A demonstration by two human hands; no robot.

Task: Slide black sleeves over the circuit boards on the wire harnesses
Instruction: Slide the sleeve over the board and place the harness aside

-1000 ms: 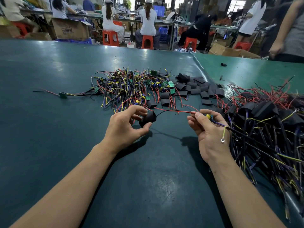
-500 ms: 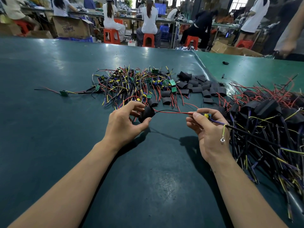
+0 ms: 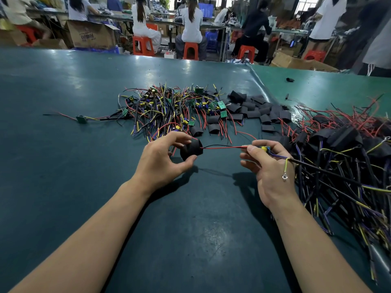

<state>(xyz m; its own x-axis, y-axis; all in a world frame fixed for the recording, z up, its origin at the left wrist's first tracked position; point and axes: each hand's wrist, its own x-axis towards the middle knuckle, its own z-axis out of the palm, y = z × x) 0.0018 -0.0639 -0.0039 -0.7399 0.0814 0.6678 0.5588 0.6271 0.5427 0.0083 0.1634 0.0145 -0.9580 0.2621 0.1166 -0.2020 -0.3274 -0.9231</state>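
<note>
Left hand point(image 3: 161, 159) pinching black sleeve point(image 3: 191, 149), right hand point(image 3: 267, 163) gripping circuit board point(image 3: 265, 148), red wire point(image 3: 222, 147) taut between them, loose sleeves point(image 3: 256, 108) beyond both hands.

The sleeve point(image 3: 191, 149) is black; the wires point(image 3: 222, 147) running from it are red and black, and the board point(image 3: 265, 148) shows yellow and blue. The table point(image 3: 63, 166) is dark teal. The loose harnesses point(image 3: 169, 111) mix red, yellow, blue and black leads with green boards.
</note>
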